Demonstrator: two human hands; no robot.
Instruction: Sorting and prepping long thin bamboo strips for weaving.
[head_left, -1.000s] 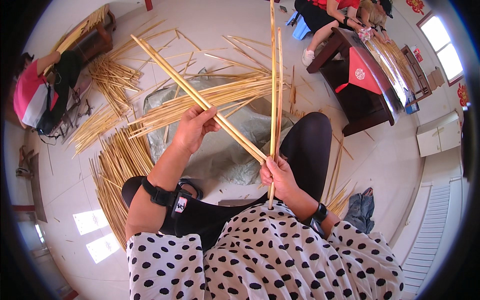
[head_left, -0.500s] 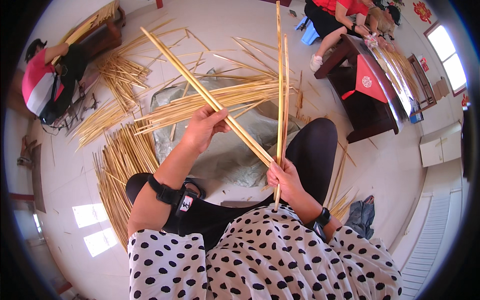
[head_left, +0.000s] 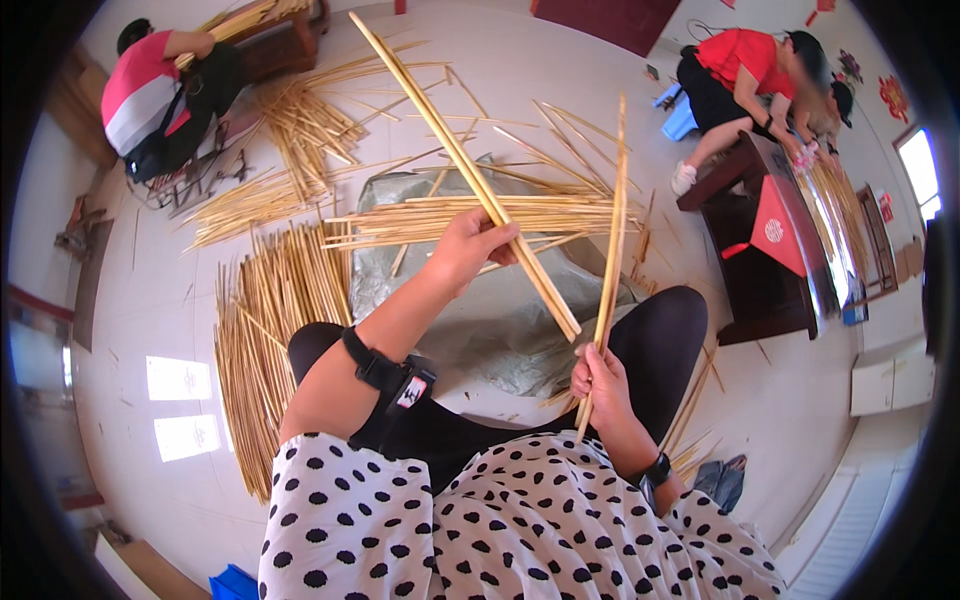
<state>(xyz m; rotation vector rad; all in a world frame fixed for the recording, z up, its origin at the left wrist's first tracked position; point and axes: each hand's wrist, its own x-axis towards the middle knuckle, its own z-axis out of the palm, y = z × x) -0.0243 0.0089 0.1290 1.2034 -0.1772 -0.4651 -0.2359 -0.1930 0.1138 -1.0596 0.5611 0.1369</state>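
Note:
My left hand (head_left: pixel 470 248) is closed around a few long, pale yellow sticks (head_left: pixel 440 118), held at a slant with their far ends up and to the left. Their lower ends stop just above my right hand (head_left: pixel 603 385). That hand grips other thin yellow sticks (head_left: pixel 615 210) standing nearly upright, close together; I cannot tell exactly how many. Beyond my hands, a bundle of similar sticks (head_left: pixel 400 225) lies crosswise on a grey-green plastic sheet or sack (head_left: pixel 440 290) in front of my knees.
A thick row of sticks (head_left: pixel 265 350) lies left of my knee, with loose piles (head_left: pixel 315 130) farther off. One person (head_left: pixel 150 85) sits at the far left. Another person (head_left: pixel 745 70) bends over a dark wooden table (head_left: pixel 740 240) at right. Dark cloth (head_left: pixel 722 482) lies near my right elbow.
The slanted sticks' lower ends have come out of my right hand's fingers. The upright sticks, spread apart before, now stand together. The whole view has shifted, placing the scene farther right.

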